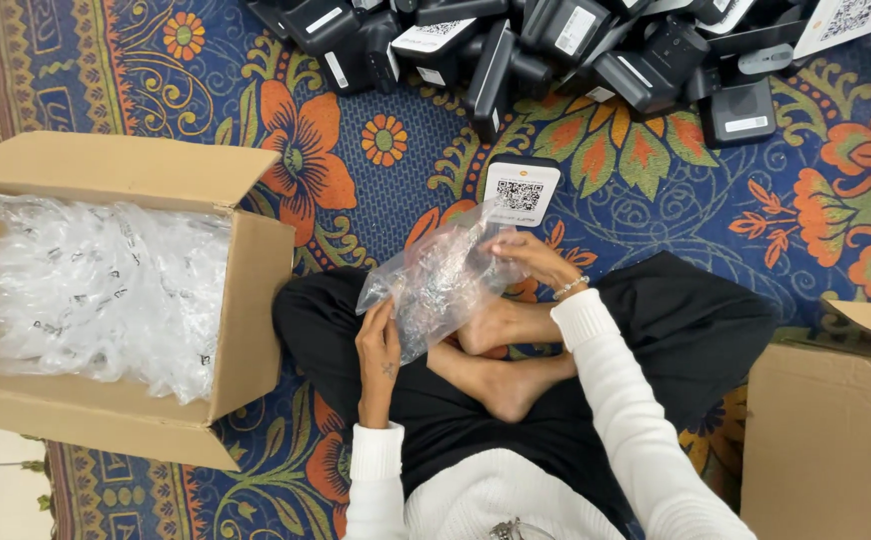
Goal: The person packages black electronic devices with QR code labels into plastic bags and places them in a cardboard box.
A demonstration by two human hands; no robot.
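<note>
1. The clear bubble-wrap bag [436, 285] is held above the person's crossed legs, its long axis slanting from lower left to upper right.
2. The left hand [380, 345] has its fingers closed on the lower-left end.
3. The right hand [531, 255] pinches the upper-right end, near a black device [521, 188] on the rug [656, 200].

A home floor used for packing: patterned rug [376, 190], cardboard boxes [116, 300], heaped black devices [556, 50].
</note>
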